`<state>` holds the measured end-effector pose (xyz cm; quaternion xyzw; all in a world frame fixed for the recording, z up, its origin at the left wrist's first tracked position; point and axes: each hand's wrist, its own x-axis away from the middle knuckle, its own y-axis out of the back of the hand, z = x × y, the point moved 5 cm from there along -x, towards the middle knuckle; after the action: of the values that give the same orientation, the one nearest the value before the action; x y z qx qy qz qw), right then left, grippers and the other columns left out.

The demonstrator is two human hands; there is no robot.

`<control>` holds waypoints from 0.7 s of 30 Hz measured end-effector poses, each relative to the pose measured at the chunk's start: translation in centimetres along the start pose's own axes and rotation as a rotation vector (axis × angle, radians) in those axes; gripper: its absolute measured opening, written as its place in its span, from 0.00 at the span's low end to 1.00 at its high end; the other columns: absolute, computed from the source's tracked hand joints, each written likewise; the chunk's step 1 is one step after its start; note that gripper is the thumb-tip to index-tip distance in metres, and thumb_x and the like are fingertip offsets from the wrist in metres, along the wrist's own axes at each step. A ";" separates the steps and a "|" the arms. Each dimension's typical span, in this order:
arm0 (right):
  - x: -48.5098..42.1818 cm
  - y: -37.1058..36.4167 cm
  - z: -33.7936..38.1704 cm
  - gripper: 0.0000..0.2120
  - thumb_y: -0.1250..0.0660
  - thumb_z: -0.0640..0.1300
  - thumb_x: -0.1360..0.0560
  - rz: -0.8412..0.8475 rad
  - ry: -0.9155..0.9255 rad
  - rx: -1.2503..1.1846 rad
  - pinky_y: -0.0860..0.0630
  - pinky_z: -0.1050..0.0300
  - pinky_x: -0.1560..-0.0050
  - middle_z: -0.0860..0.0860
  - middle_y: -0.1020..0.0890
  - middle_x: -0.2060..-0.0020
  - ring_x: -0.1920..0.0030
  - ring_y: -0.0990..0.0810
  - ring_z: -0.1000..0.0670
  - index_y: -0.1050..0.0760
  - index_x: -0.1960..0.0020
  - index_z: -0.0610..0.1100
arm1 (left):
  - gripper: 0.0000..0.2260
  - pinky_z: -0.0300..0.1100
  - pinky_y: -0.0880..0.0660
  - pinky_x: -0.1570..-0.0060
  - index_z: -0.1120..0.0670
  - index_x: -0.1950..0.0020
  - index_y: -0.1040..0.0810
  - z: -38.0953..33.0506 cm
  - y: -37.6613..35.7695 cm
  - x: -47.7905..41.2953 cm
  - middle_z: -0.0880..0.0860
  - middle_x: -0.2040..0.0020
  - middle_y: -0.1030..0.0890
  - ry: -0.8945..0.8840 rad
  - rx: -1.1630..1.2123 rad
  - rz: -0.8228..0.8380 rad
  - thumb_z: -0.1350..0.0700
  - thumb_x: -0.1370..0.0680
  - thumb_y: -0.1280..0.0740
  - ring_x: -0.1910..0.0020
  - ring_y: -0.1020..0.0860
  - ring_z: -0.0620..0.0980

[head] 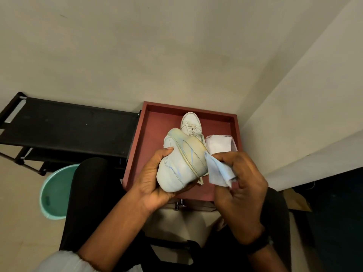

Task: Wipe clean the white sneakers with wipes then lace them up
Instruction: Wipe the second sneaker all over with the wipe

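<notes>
Left hand [155, 179] grips a tilted sneaker [180, 163] over the red tray [137, 154]; right hand [241, 177] pinches a wipe [218, 171] against its sole.

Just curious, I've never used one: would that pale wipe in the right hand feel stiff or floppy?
Probably floppy: the wipe creases and droops from the right hand. Likely light, since a few fingers hold it. It should bend round the sole of the sneaker.
</notes>
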<state>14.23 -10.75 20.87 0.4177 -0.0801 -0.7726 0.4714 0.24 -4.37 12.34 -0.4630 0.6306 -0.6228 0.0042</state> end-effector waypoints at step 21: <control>1.9 -3.0 1.1 0.16 0.26 0.33 0.37 0.166 0.085 0.167 0.29 0.70 0.54 0.46 0.20 0.54 0.52 0.23 0.53 0.18 0.48 0.38 | 0.15 0.56 0.20 0.44 0.58 0.36 0.20 -0.7 0.3 0.5 0.59 0.43 0.15 -0.187 -0.116 -0.138 0.55 0.21 0.32 0.42 0.17 0.58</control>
<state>11.09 -10.94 18.95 0.4796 -0.1585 -0.7031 0.5005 -0.65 -4.17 12.53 -0.5607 0.6292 -0.5382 -0.0066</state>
